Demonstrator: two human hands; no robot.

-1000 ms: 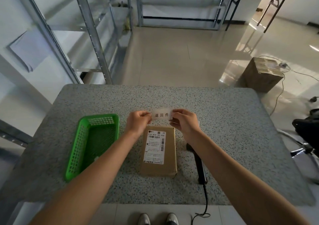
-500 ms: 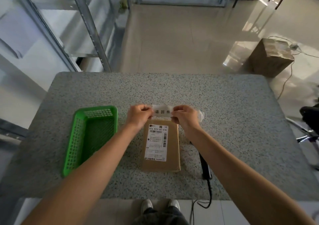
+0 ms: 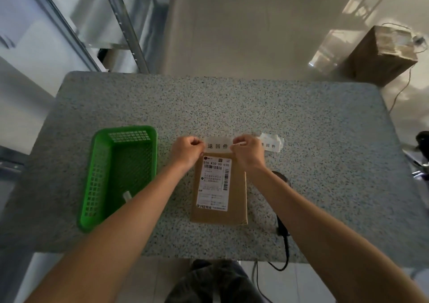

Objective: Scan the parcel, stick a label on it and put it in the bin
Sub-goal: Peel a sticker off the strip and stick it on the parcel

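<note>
A flat brown parcel with a white shipping sheet lies on the speckled table, in the middle near me. Just above its far edge a white label with three black characters is stretched between my hands. My left hand pinches its left end, my right hand its right end. The green plastic bin stands to the parcel's left. A black scanner lies right of the parcel, partly under my right forearm.
More labels lie on the table just right of my right hand. A small white piece sits in the bin. The scanner cable hangs off the near edge. A cardboard box stands on the floor at far right; metal shelving at far left.
My hands have lowered the label closer to the parcel's far edge. The camera has tilted down and nearer, so the spare labels now show beside my right hand.
</note>
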